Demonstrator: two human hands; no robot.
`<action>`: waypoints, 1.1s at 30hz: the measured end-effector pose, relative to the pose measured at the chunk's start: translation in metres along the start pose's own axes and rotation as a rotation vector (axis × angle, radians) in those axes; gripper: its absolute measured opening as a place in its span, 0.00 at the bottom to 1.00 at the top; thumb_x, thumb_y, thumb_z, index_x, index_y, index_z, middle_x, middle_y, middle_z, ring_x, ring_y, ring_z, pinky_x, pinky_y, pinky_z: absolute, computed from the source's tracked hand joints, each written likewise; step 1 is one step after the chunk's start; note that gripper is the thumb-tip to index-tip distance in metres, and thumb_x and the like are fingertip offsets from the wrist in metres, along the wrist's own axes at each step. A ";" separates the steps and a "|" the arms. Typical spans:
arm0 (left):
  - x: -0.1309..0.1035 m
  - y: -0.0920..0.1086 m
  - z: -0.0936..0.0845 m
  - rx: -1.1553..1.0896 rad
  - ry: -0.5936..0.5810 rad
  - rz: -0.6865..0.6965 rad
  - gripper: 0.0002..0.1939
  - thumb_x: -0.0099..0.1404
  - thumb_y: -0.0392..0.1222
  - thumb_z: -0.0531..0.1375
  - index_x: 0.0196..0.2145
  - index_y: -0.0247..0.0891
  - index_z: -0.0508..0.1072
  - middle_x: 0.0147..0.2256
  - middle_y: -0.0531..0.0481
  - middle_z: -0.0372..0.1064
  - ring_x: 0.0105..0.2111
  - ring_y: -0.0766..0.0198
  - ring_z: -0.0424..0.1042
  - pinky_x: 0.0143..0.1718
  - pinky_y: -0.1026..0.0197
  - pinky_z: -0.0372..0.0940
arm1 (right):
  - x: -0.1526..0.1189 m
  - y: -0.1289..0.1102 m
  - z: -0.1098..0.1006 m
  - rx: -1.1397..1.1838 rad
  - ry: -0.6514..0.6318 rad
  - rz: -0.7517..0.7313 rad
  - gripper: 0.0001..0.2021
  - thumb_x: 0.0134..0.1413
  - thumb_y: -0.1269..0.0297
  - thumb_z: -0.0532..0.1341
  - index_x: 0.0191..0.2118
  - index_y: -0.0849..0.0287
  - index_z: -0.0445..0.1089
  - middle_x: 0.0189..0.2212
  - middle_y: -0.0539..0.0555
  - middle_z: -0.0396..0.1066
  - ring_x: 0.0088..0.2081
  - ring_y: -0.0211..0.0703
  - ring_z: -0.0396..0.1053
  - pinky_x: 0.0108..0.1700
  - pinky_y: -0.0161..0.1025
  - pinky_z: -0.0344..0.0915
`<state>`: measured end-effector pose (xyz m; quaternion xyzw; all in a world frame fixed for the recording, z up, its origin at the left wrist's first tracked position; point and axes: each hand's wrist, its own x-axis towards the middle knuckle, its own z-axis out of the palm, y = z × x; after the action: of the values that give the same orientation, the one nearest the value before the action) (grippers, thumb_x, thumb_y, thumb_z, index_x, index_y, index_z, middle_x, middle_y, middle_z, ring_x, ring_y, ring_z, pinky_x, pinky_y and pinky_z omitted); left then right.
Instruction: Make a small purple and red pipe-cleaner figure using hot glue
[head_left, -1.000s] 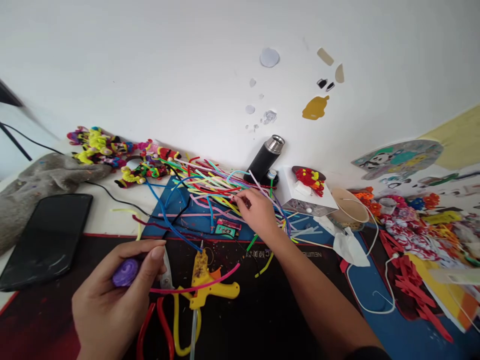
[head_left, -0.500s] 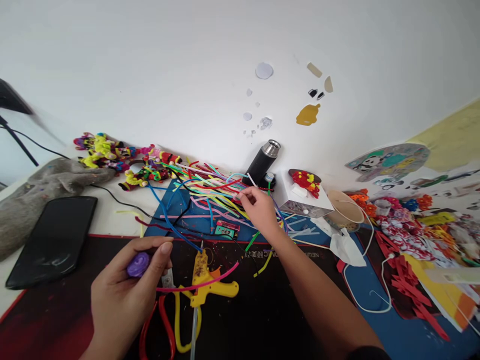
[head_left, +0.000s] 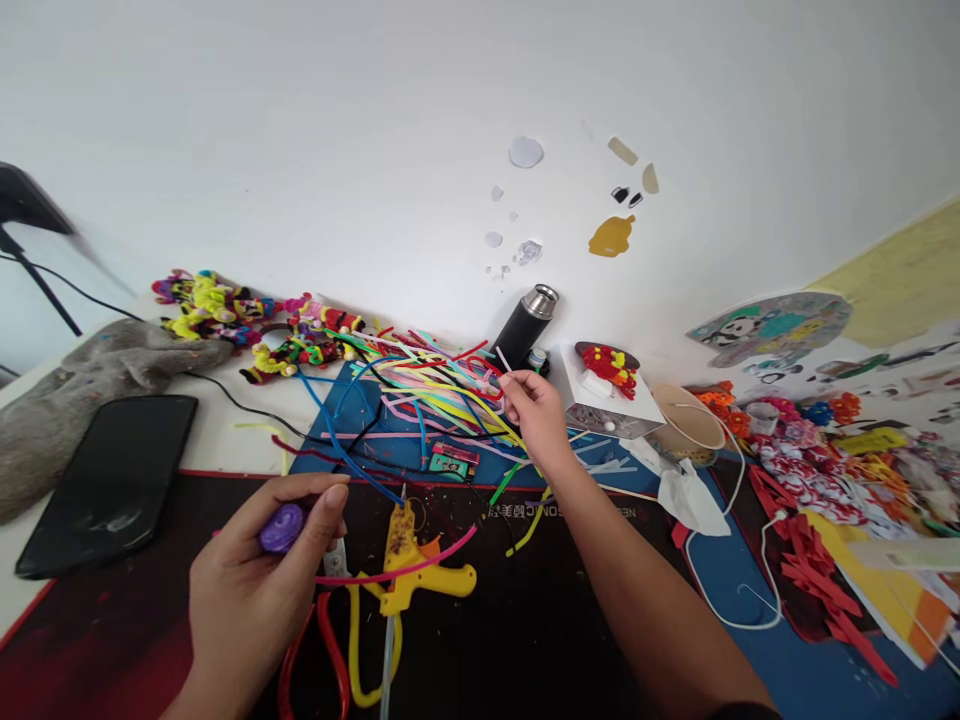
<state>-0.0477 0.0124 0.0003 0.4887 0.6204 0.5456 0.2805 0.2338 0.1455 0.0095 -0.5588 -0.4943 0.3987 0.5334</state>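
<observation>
My left hand point(head_left: 259, 590) is closed around a purple coil point(head_left: 282, 527), apparently a rolled pipe cleaner. A pink pipe cleaner point(head_left: 420, 571) shows to the right of that hand; whether it is held is hidden. Farther back, my right hand point(head_left: 534, 415) pinches at the right end of a heap of coloured pipe cleaners point(head_left: 427, 375). A red pipe cleaner point(head_left: 487, 390) loops at its fingertips, which partly hide what they grip. Between the hands lie a yellow glue gun point(head_left: 401, 555), red-handled pliers point(head_left: 332, 640) and yellow-handled scissors point(head_left: 356, 650).
A black thermos point(head_left: 521, 330) leans by the wall, beside a white box point(head_left: 615, 395). A phone point(head_left: 109, 485) and grey cloth point(head_left: 97, 380) lie left, with small pipe-cleaner figures point(head_left: 217, 300) behind. White cable point(head_left: 739, 625) and red strips point(head_left: 817, 570) lie right.
My right hand has shifted slightly right at the heap, and a red pipe cleaner there has moved with its fingertips. My left hand still holds the purple coil. The view has tilted a little.
</observation>
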 end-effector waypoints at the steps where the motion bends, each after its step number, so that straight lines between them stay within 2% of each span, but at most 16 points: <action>1: 0.000 0.001 0.000 0.002 -0.004 -0.005 0.10 0.66 0.53 0.70 0.38 0.45 0.84 0.24 0.58 0.76 0.22 0.66 0.74 0.25 0.67 0.69 | 0.000 -0.001 0.001 0.026 0.002 0.004 0.16 0.53 0.48 0.74 0.34 0.56 0.75 0.18 0.43 0.63 0.19 0.34 0.55 0.23 0.34 0.51; 9: -0.001 0.006 0.000 0.022 -0.006 -0.020 0.10 0.67 0.54 0.69 0.37 0.46 0.84 0.24 0.57 0.76 0.22 0.65 0.74 0.25 0.66 0.69 | 0.001 -0.006 0.008 0.176 0.027 0.047 0.17 0.51 0.49 0.74 0.31 0.55 0.71 0.19 0.40 0.56 0.18 0.31 0.53 0.21 0.32 0.49; 18: -0.002 0.004 0.000 -0.013 -0.020 -0.023 0.10 0.67 0.52 0.69 0.37 0.45 0.84 0.25 0.55 0.76 0.23 0.63 0.74 0.26 0.64 0.70 | -0.002 -0.015 0.011 0.198 0.028 0.047 0.15 0.49 0.52 0.73 0.31 0.56 0.71 0.18 0.40 0.55 0.18 0.31 0.53 0.22 0.32 0.48; 25: -0.002 0.006 0.001 -0.036 -0.011 -0.015 0.08 0.67 0.51 0.69 0.37 0.45 0.84 0.25 0.55 0.76 0.23 0.64 0.74 0.26 0.65 0.70 | -0.008 -0.025 0.004 0.176 0.026 0.055 0.13 0.53 0.54 0.71 0.31 0.56 0.70 0.20 0.43 0.62 0.18 0.31 0.55 0.21 0.33 0.50; 33: -0.002 0.007 0.001 -0.024 -0.005 -0.015 0.09 0.66 0.52 0.69 0.37 0.46 0.84 0.24 0.57 0.76 0.22 0.65 0.73 0.25 0.66 0.70 | -0.018 -0.023 -0.009 0.105 0.051 0.045 0.14 0.54 0.53 0.71 0.31 0.55 0.71 0.23 0.43 0.63 0.19 0.32 0.56 0.20 0.32 0.47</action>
<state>-0.0441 0.0109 0.0066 0.4820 0.6166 0.5496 0.2922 0.2367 0.1247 0.0316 -0.5510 -0.4462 0.4215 0.5654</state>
